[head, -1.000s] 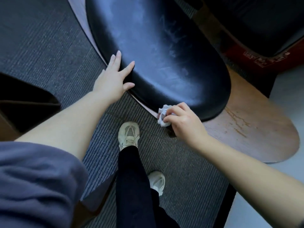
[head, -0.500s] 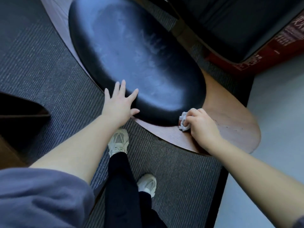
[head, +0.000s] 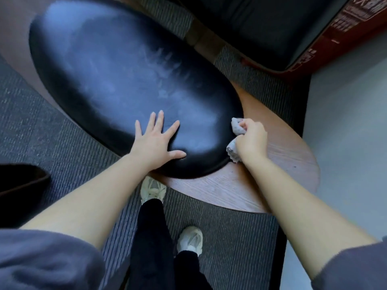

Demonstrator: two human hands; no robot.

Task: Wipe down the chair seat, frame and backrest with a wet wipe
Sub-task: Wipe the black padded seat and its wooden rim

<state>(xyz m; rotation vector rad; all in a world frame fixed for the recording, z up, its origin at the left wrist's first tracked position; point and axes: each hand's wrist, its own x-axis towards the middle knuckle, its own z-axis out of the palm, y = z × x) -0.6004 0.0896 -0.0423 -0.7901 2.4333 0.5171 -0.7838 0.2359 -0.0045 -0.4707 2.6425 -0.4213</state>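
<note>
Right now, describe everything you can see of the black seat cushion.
The black seat cushion is a long, rounded oval pad. It is smooth and glossy like leather or vinyl, with pale streaks and smears across its top. It lies on a wooden shell whose rim shows along its near and right edges. The left hand rests flat on its near end, fingers spread. At its right edge the right hand grips a crumpled wipe, seemingly against the cushion's side.

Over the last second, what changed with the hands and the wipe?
The right hand carried the wet wipe round the near end of the seat cushion to its right rim, by the wooden base. The left hand slid from the cushion's edge onto its top. Unchanged: the wipe stays gripped; the left hand stays flat.
</note>
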